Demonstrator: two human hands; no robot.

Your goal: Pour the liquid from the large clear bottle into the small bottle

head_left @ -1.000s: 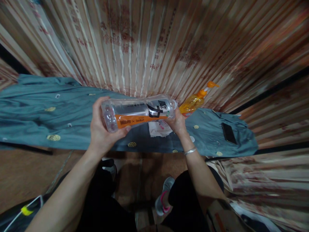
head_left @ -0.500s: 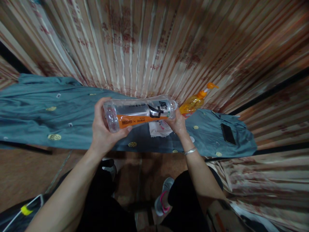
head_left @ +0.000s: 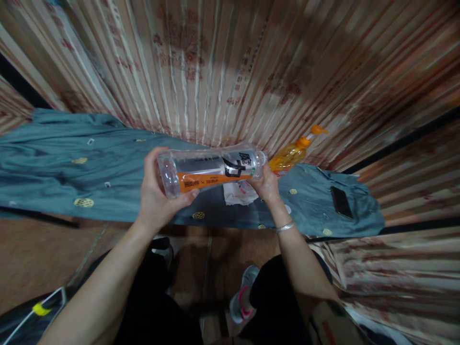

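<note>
A clear plastic bottle (head_left: 208, 168) with a silver and orange label lies sideways in the air between my two hands. My left hand (head_left: 156, 189) is wrapped round its base, the thumb along the lower side. At the neck end, on the right, my right hand (head_left: 266, 184) grips the bottle with its fingers partly hidden behind it. Just beyond the right hand stands a pump bottle (head_left: 290, 155) of yellow liquid with an orange pump top. Below the held bottle a white crumpled packet or tissue (head_left: 240, 194) rests on the cloth.
A blue-green patterned cloth (head_left: 115, 177) covers the narrow surface before me. A dark phone (head_left: 341, 202) lies at its right end. Behind rises a pleated curtain (head_left: 215, 72). Black bars (head_left: 413, 139) run at the sides. My shoe (head_left: 244, 297) is on the brown floor below.
Both hands keep their hold on the bottle, and its pose is nearly the same. The whole scene has shifted very slightly in view.
</note>
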